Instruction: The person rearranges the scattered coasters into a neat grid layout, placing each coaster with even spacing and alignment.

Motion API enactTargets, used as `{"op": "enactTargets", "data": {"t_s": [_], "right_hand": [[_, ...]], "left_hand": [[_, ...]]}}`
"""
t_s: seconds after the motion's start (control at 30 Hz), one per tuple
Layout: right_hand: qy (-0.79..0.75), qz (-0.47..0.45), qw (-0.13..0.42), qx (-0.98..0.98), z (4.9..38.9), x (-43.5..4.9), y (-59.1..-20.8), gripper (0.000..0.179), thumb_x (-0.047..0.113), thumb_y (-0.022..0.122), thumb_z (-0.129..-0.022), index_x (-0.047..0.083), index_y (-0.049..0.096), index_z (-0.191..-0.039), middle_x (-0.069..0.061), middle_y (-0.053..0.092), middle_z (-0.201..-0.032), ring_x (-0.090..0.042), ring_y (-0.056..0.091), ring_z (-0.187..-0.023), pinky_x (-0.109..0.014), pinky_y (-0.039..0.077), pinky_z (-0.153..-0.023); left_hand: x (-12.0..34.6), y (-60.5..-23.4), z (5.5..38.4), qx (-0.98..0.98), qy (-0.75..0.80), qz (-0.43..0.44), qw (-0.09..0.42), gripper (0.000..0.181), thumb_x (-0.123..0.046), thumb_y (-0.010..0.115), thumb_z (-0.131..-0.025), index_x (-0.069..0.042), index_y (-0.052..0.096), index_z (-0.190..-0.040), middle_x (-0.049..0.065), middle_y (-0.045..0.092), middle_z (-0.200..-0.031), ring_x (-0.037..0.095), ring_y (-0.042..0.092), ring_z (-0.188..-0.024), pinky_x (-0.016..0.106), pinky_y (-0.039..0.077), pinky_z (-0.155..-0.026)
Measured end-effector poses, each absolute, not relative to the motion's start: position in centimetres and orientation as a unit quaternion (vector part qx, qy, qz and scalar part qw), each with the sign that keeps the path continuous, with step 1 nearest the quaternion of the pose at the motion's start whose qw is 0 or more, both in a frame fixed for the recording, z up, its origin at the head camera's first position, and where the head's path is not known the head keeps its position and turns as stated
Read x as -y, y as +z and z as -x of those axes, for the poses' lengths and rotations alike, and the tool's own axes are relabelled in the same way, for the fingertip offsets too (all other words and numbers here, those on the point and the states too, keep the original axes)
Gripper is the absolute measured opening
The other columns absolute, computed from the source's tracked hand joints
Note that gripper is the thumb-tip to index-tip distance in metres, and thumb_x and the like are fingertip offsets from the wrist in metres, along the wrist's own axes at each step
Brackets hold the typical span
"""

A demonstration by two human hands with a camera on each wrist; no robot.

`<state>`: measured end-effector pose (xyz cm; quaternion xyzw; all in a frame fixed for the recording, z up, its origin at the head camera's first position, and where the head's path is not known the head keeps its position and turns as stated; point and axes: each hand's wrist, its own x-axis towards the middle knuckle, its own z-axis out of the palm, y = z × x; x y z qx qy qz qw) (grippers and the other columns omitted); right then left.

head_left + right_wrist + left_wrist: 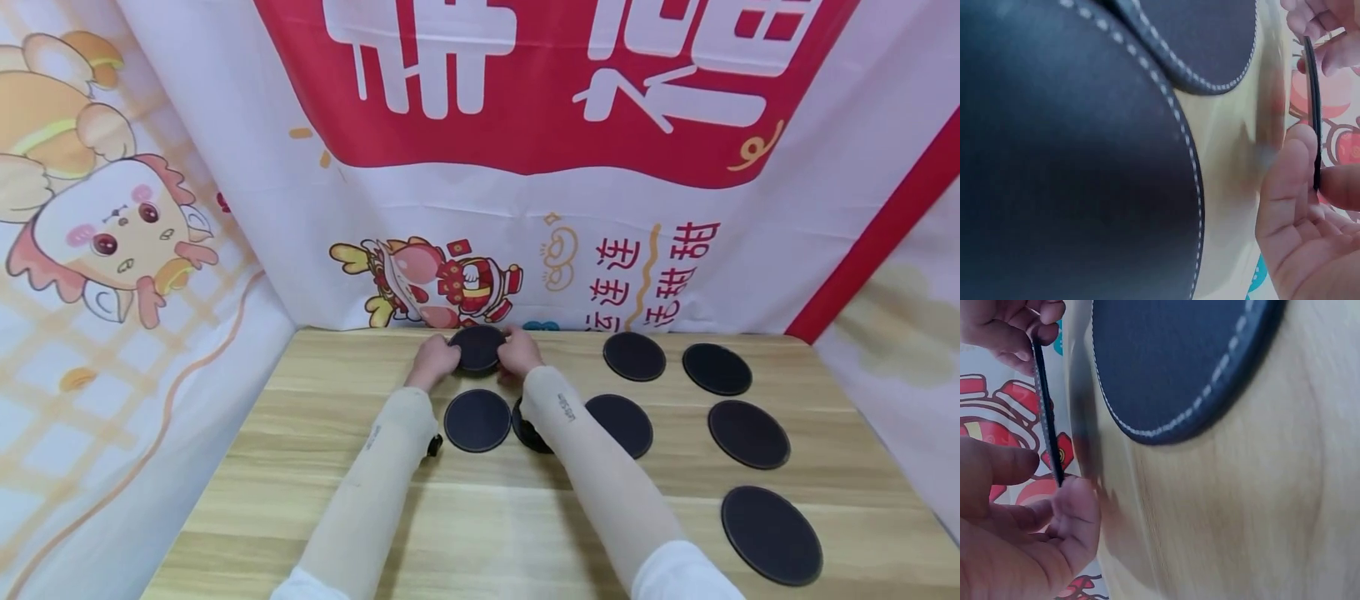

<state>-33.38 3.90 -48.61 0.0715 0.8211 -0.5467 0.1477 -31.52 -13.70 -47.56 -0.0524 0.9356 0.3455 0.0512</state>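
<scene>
Both hands hold one round black coaster (477,349) by opposite edges, near the back of the wooden table. My left hand (436,362) pinches its left edge between thumb and fingers. On the other side my right hand (519,353) pinches the right edge. Each wrist view shows the coaster (1047,412) edge-on, apart from the tabletop. White stitching runs around the rim of a nearby coaster (1172,362). Just in front of the hands lies another black coaster (477,421). One more coaster (528,429) is partly hidden under the right forearm.
To the right several more black coasters lie flat, among them one at the back (634,357), one beside the right forearm (621,425) and one near the front (772,535). A printed white and red cloth (450,200) hangs right behind the table (315,467).
</scene>
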Motion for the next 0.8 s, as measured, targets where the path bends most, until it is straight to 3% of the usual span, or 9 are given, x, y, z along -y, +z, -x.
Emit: {"op": "enactTargets", "data": {"t_s": [0.13, 0.3, 0.57, 0.7, 0.8], "right_hand": [[-0.574, -0.069, 0.133, -0.805, 32.8, -4.6, -48.1, 0.044, -0.001, 0.049, -0.099, 0.007, 0.047, -0.142, -0.021, 0.064, -0.075, -0.025, 0.061, -0.049, -0.04, 0.057, -0.05], [-0.586, -0.062, 0.121, -0.799, 32.2, -5.6, -47.4, 0.036, 0.002, 0.051, -0.102, 0.008, 0.048, -0.137, -0.017, 0.064, -0.071, -0.02, 0.059, -0.048, -0.039, 0.057, -0.053], [-0.623, -0.044, 0.141, -0.768, 30.4, -6.4, -45.3, 0.041, 0.003, 0.048, -0.105, 0.007, 0.043, -0.145, -0.032, 0.066, -0.093, -0.019, 0.06, -0.052, -0.039, 0.058, -0.057], [-0.649, -0.04, 0.147, -0.745, 29.3, -6.3, -44.8, 0.046, 0.001, 0.048, -0.105, 0.006, 0.04, -0.15, -0.028, 0.066, -0.089, -0.017, 0.059, -0.052, -0.034, 0.056, -0.053], [-0.665, -0.037, 0.142, -0.733, 28.4, -5.9, -44.8, 0.051, 0.001, 0.048, -0.104, 0.005, 0.037, -0.154, -0.022, 0.065, -0.082, -0.016, 0.058, -0.052, -0.032, 0.055, -0.052]], "left_hand": [[13.4, -47.4, 31.7, -0.925, 0.374, 0.055, 0.034, 0.025, -0.019, 0.052, -0.099, 0.0, 0.065, -0.109, 0.018, 0.066, -0.1, 0.031, 0.061, -0.073, 0.039, 0.05, -0.063], [13.1, -47.1, 31.7, -0.912, 0.408, 0.045, 0.009, 0.033, -0.018, 0.057, -0.098, -0.002, 0.062, -0.127, 0.017, 0.065, -0.117, 0.031, 0.061, -0.089, 0.039, 0.051, -0.072], [13.0, -46.2, 30.5, -0.859, 0.511, 0.035, 0.026, 0.035, -0.016, 0.054, -0.103, -0.002, 0.055, -0.135, 0.016, 0.063, -0.088, 0.037, 0.067, -0.07, 0.042, 0.055, -0.065], [13.3, -45.8, 29.7, -0.825, 0.564, 0.025, 0.021, 0.035, -0.013, 0.054, -0.103, 0.0, 0.055, -0.135, 0.017, 0.062, -0.077, 0.028, 0.062, -0.058, 0.051, 0.057, -0.068], [13.8, -45.6, 29.0, -0.815, 0.578, 0.011, 0.023, 0.038, -0.013, 0.055, -0.101, -0.001, 0.054, -0.137, 0.019, 0.063, -0.075, 0.017, 0.057, -0.052, 0.051, 0.057, -0.065]]}}
